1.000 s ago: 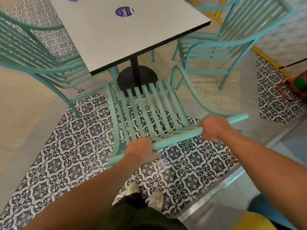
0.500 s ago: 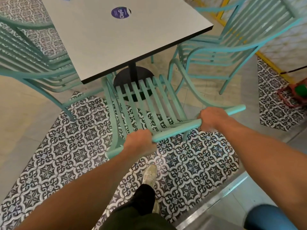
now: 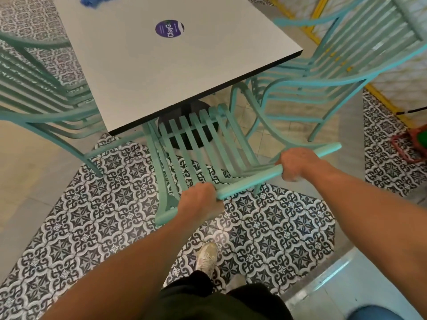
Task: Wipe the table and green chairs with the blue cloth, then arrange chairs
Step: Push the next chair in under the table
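A green slatted chair (image 3: pixel 203 144) stands in front of me, its seat partly under the near corner of the white square table (image 3: pixel 161 65). My left hand (image 3: pixel 199 202) and my right hand (image 3: pixel 298 163) both grip the chair's top back rail. The blue cloth (image 3: pixel 97 0) lies at the table's far edge, mostly cut off by the frame. A second green chair (image 3: pixel 335 72) stands to the right of the table and a third green chair (image 3: pixel 46 93) to its left.
The table rests on a black round pedestal base (image 3: pixel 184 125). A round purple sticker (image 3: pixel 169 28) sits on the tabletop. Patterned tiles cover the floor under me. A red and green object (image 3: pixel 413 144) lies at the right edge. My foot (image 3: pixel 206 256) is just behind the chair.
The chair has slid forward, its seat going further under the table corner. Both hands kept their grip on the back rail, and I stepped forward after it.
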